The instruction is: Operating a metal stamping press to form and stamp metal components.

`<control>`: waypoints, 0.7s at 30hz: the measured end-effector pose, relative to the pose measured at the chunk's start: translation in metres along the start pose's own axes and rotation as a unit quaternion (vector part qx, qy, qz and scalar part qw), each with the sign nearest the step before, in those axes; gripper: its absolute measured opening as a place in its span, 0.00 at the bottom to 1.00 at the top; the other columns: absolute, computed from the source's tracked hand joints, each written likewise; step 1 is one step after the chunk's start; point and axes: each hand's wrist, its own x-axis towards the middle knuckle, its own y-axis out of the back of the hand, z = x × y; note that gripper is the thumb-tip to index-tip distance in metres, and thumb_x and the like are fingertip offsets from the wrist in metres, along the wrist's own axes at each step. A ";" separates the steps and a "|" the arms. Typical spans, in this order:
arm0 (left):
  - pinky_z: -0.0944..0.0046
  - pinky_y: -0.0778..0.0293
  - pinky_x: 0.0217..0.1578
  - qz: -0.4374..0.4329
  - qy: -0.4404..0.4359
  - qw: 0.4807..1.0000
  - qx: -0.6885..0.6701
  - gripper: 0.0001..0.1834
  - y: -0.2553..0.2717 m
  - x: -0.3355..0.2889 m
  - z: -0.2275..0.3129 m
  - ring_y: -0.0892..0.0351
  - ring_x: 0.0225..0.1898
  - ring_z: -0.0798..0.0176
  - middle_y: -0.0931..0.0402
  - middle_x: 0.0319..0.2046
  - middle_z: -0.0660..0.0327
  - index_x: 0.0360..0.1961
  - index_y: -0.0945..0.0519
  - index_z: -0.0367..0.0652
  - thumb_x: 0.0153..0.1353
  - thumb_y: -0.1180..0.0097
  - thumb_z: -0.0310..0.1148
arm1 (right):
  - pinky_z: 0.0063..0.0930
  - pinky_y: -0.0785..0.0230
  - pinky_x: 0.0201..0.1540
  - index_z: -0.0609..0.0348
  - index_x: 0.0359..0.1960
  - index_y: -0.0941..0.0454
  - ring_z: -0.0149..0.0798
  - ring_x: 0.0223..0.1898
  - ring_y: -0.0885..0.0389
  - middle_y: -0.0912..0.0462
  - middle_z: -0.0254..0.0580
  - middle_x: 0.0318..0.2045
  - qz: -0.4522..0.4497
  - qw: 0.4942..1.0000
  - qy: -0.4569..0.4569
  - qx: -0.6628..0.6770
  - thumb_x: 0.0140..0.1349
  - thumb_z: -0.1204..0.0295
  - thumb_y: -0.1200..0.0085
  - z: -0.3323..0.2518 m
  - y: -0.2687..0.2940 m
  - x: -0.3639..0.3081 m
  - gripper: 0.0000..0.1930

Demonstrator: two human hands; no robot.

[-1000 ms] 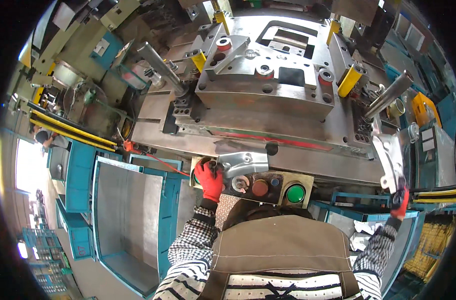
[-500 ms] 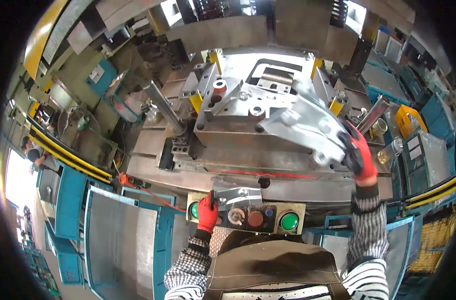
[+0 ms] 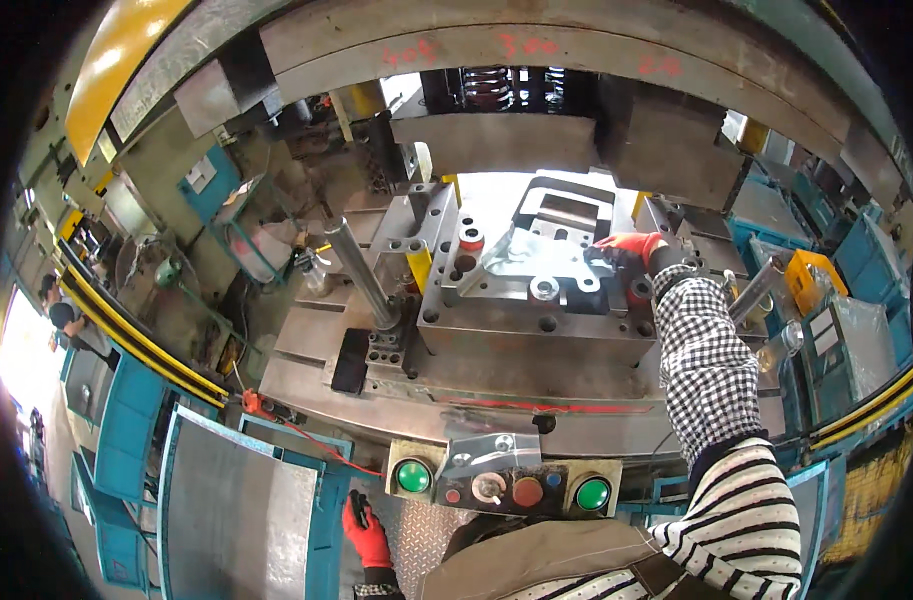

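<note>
My right hand (image 3: 628, 250), in a red glove with dark fingers, reaches out over the press die (image 3: 536, 340). Its fingers are closed on the right end of a shiny sheet-metal part (image 3: 526, 255) that lies over the die top. Low on the left, my left hand (image 3: 366, 535), gloved the same way, hangs beside the control box with fingers apart and nothing in them. A smaller bent metal piece (image 3: 496, 453) rests on the control box (image 3: 506, 487), between two green buttons.
Steel guide posts stand left (image 3: 361, 275) and right (image 3: 756, 290) of the die. The press ram (image 3: 506, 142) hangs above. Blue-framed carts flank me, the left cart (image 3: 241, 500) nearest. A yellow bin (image 3: 814, 280) sits at right. A person (image 3: 71, 320) is far left.
My right hand has carried the sheet-metal part forward and left onto the die. My left hand has come off the smaller metal piece and dropped down and left. The view has shifted.
</note>
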 end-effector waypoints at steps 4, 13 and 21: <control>0.51 0.31 0.68 0.005 0.044 0.999 -0.020 0.28 0.009 -0.001 -0.005 0.23 0.65 0.45 0.22 0.64 0.43 0.69 0.25 0.32 0.68 0.39 0.23 | 0.32 0.28 0.63 0.58 0.69 0.22 0.34 0.59 0.19 0.15 0.46 0.61 0.002 0.986 -0.164 0.020 0.67 0.54 0.34 -0.038 -0.044 0.040 0.32; 0.48 0.42 0.76 -0.085 -0.068 0.988 0.107 0.46 -0.046 0.052 -0.004 0.38 0.76 0.40 0.36 0.75 0.41 0.78 0.39 0.33 0.63 0.29 0.32 | 0.47 0.30 0.68 0.62 0.71 0.30 0.60 0.67 0.25 0.23 0.61 0.65 0.238 0.969 0.060 0.029 0.59 0.51 0.27 -0.217 -0.178 -0.154 0.43; 0.61 0.18 0.38 -0.308 0.284 0.905 -0.071 0.56 -0.067 0.083 -0.045 0.16 0.42 0.58 0.20 0.55 0.50 0.78 0.43 0.31 0.53 0.20 0.27 | 0.47 0.34 0.71 0.63 0.72 0.32 0.59 0.69 0.26 0.23 0.59 0.68 0.197 0.938 -0.251 0.137 0.58 0.45 0.28 -0.062 -0.468 -0.327 0.47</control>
